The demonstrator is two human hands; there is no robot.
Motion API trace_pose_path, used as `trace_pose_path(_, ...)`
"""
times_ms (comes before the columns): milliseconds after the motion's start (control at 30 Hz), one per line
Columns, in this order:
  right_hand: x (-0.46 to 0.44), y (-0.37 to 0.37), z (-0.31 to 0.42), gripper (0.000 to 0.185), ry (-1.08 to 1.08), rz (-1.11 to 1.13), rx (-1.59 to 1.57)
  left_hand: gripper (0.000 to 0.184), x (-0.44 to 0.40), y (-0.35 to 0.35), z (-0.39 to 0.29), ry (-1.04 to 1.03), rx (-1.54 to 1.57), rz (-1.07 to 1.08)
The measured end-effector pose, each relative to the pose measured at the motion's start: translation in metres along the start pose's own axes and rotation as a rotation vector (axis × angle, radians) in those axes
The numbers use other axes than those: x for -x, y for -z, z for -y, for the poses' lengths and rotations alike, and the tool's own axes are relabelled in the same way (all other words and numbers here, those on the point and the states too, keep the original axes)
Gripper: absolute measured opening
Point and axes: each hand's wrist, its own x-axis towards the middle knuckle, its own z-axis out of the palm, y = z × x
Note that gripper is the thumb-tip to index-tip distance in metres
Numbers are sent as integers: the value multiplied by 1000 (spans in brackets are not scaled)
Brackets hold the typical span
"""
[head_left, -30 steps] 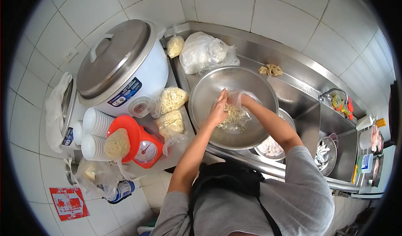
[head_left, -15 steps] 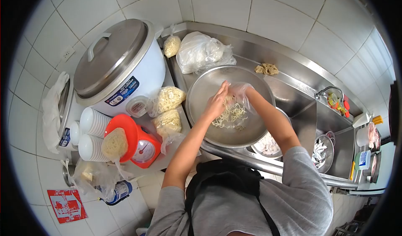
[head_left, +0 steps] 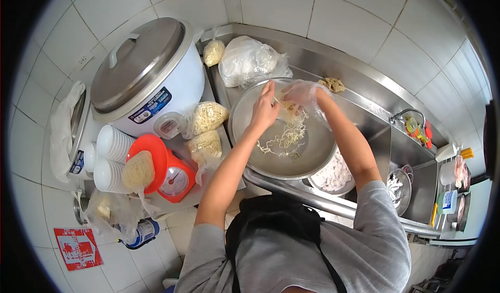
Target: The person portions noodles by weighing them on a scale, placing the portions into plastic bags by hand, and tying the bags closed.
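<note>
A large metal bowl (head_left: 245, 142) with loose pale noodles (head_left: 291, 134) stands at the sink's left. My left hand (head_left: 265, 108) is inside the bowl's far left part, fingers stretched upward and thumb apart, holding nothing that shows. Beside it, my right hand (head_left: 304, 96) is covered by clear plastic and closed on a clump of noodles over the bowl's far side. Some strands hang from that clump toward the noodles below. The plastic partly hides my right fingers.
Noodle bags (head_left: 209, 117) lie left of the bowl, near a red scale (head_left: 174, 181), stacked white bowls (head_left: 110, 174) and a large cooker (head_left: 166, 90). A white plastic bag (head_left: 250, 61) sits behind. A basin of pale pieces (head_left: 333, 176) is at the right, before the faucet (head_left: 409, 113).
Both hands have moved toward the bowl's far side and farther apart. The right hand has lifted a clump, and noodles are spread more widely over the bowl's bottom.
</note>
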Motion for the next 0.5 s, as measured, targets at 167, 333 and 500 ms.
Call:
trace_pose_path(167,22,1,7,35,-191,-273,-435,26,-8,-4,18,-67,-180,-107)
trace_pose_path(333,-12,-88,-81,47,-144,-24,271,16,-15,-12,56,-152,-516,-85)
trace_pose_path(500,-14,-148,-9,63,-494,-30,310,15,-12,5,20,28,-616,115)
